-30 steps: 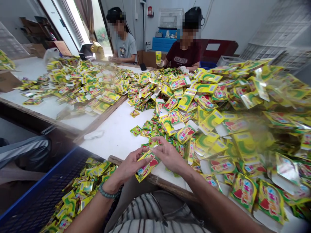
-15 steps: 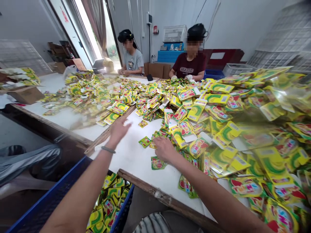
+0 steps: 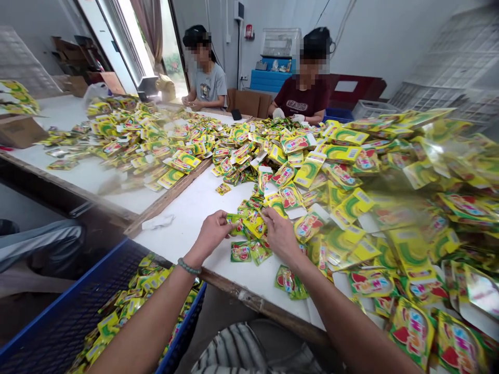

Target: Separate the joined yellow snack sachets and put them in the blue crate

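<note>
Between thumb and fingers, my left hand (image 3: 213,232) pinches the left end of a small green sachet (image 3: 235,222). Opposite it, my right hand (image 3: 279,232) is closed on the edge of a yellow-green sachet (image 3: 254,224); its fingertips are partly hidden. Just below, a green sachet with a red fruit print (image 3: 240,251) lies flat on the white tabletop. Nearer the table edge, another such sachet (image 3: 286,279) rests under my right forearm. Flat yellow boxes (image 3: 311,170) with white flaps are heaped beyond and to the right of my right hand.
A blue crate (image 3: 70,301) holding many yellow packets stands below the table at left. Wooden strips (image 3: 173,195) edge and divide the tabletop. Across the table sit two people, one in a grey shirt (image 3: 210,85), one in a maroon shirt (image 3: 302,97). A cardboard box (image 3: 19,132) stands far left.
My left hand has come down and right from above the table and now pinches a sachet. My right hand has shifted slightly right and grips a sachet. The view has tilted down a little.
</note>
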The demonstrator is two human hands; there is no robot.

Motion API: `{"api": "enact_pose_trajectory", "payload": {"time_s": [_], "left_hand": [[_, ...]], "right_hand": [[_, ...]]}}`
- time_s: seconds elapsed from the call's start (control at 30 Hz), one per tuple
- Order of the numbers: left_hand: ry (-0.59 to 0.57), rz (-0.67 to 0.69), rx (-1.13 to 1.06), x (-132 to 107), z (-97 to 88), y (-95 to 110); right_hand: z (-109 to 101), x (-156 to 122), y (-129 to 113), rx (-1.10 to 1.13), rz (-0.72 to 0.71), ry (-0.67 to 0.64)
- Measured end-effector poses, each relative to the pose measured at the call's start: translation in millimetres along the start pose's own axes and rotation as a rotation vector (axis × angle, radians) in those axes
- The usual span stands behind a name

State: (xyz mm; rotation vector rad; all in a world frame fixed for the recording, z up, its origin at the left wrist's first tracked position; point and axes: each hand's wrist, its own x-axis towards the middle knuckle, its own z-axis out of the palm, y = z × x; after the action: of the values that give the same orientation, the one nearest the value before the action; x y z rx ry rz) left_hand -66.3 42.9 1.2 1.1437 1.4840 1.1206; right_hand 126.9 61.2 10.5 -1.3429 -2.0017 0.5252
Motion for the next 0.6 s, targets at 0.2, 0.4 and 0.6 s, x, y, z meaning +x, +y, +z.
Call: {"api": "enact_pose_trajectory", "payload": {"time_s": [0.2,0.4,0.6], "left_hand": [[-0.209,-0.156,-0.458,-53,31.5,0],[-0.242,-0.186,-0.464,-62,45.5,3],[-0.261,-0.182,-0.395,-65,53.8,4]], "right_hand": [[-4,-30,4,-0.148,-0.288,-0.09],[-21,-41,12,-0.142,-0.349,-0.12],[-29,-53,12,0.223,-0.041,-0.071]]}}
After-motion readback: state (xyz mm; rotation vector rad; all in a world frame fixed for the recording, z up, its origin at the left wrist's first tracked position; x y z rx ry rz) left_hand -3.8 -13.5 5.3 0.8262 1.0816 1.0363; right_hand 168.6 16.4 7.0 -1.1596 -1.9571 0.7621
